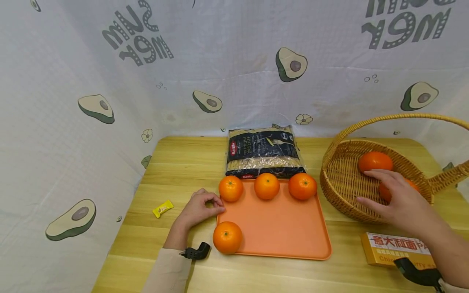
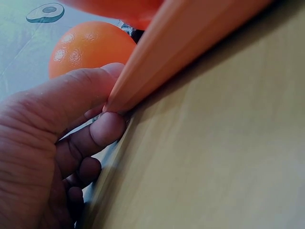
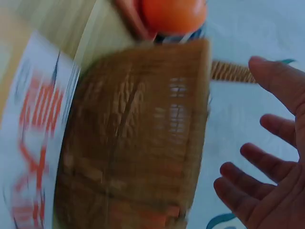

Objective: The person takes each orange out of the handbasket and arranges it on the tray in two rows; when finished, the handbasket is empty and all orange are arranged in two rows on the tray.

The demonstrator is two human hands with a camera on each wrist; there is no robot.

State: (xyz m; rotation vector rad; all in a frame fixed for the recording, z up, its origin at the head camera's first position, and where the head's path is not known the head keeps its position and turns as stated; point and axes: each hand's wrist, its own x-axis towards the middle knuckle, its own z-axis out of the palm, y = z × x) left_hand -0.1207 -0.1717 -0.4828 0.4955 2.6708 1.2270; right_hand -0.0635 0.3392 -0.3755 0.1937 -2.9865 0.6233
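Observation:
My left hand [image 1: 203, 208] pinches the left edge of an orange tray [image 1: 282, 228]. In the left wrist view the thumb lies on the rim and the index fingertip is under it. Three oranges, among them a middle orange [image 1: 266, 186], line the tray's far edge, and another orange [image 1: 227, 237] sits at its near left corner. Over a wicker basket [image 1: 338, 195] hovers my right hand [image 1: 406, 203], thumb and fingers spread, holding nothing. Inside the basket lie an orange fruit [image 1: 375, 162] and a second orange fruit [image 1: 409, 185], partly hidden by that hand.
Behind the tray lies a Barilla pasta bag [image 1: 261, 148]. A small yellow wrapped candy [image 1: 163, 208] is left of my left hand. The yellow pasta box [image 1: 388, 250] lies in front of the basket, partly under my right forearm. The basket's tall handle [image 1: 399, 116] arches above it.

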